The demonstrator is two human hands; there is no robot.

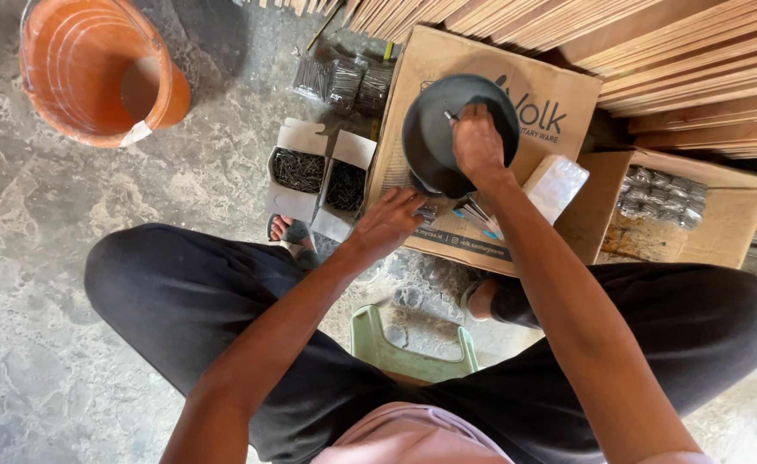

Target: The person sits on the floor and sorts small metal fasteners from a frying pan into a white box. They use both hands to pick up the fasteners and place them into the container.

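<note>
Hidden fingertips and cropped edges at a floor-side workplace

The right hand (478, 143) covers its own fingertips and what they pinch inside the black bowl (434, 129); the left hand (387, 223) hides small items on the cardboard box (559, 107). The orange bucket (95, 69) and wooden slats (696, 60) run past the top edge.

The person wears loose black trousers (189, 301) covering both legs to the ankles and a pale pink top (404, 434) at the near edge. Both arms are bare with no sleeves, and the left foot (282, 228) wears a dark open sandal.
</note>
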